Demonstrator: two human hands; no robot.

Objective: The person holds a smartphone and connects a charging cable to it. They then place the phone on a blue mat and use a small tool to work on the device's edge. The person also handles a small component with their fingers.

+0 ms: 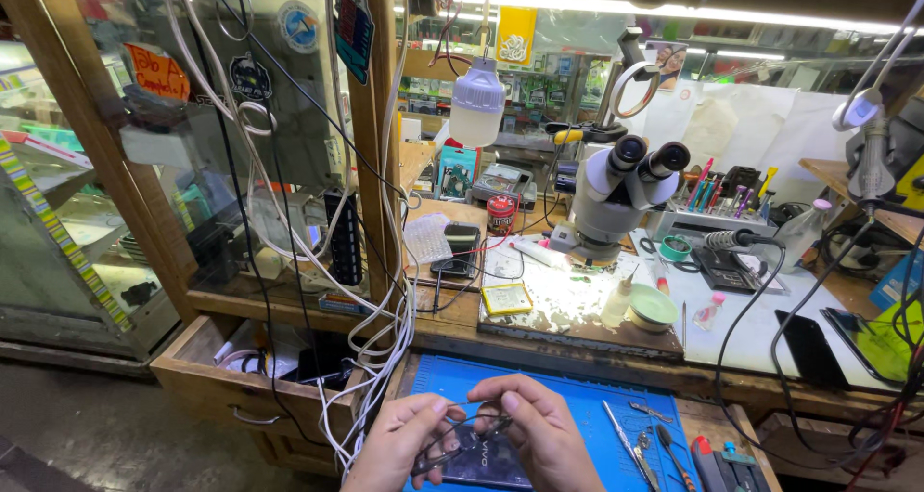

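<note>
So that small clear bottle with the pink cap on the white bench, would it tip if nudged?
Probably. The small bottle stands upright, looks taller than wide and seems thin clear plastic, so likely light and easy to topple. Lying down, its seemingly round body might roll toward the tweezers beside it.

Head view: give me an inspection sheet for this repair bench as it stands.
Surface: blue mat on a wooden bench.
Job's things: dark phone lying on the mat; thin dark cable pinched between both hands.
Clutter: tweezers, screwdrivers, microscope, small bottle, green dish.
Grippers: left hand and right hand both closed on the cable above the phone.
Cables: white cords hanging at left; black leads at right.
Surroundings: open drawer, glass cabinet.
</note>
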